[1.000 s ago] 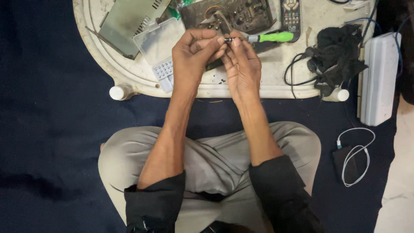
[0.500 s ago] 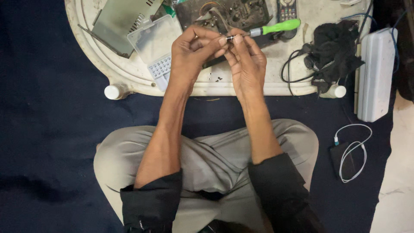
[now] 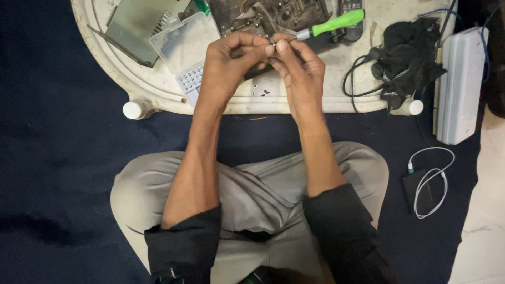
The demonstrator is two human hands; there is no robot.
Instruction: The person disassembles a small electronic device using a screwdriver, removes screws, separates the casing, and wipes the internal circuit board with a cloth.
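Both hands are up over the white surface [image 3: 158,89], meeting right at the near edge of the dark circuit board [image 3: 273,13]. The left hand [image 3: 229,66] is curled, its fingers pinched together on something tiny at the fingertips, too small to make out. The right hand [image 3: 300,71] presses in against it, thumb and forefinger closed around the metal shaft of the green-handled screwdriver [image 3: 336,23], whose handle angles up and away across the circuit board's right end. The screwdriver tip sits right where the two sets of fingertips touch, just below the board.

Under the hands, a few small dark screws [image 3: 260,92] lie loose on the surface, a little nearer the person than the board. Left of the board rests a clear plastic compartment box [image 3: 187,52] with its lid open, and beyond that a grey metal cover [image 3: 137,21]. Right of the board lies a heap of black cable [image 3: 405,58], then a long white box [image 3: 460,79] off the surface's edge, on the dark blue floor covering [image 3: 52,158]. Further from the board, near the person's right knee, lies a coiled white cable [image 3: 431,184] on a small dark device.
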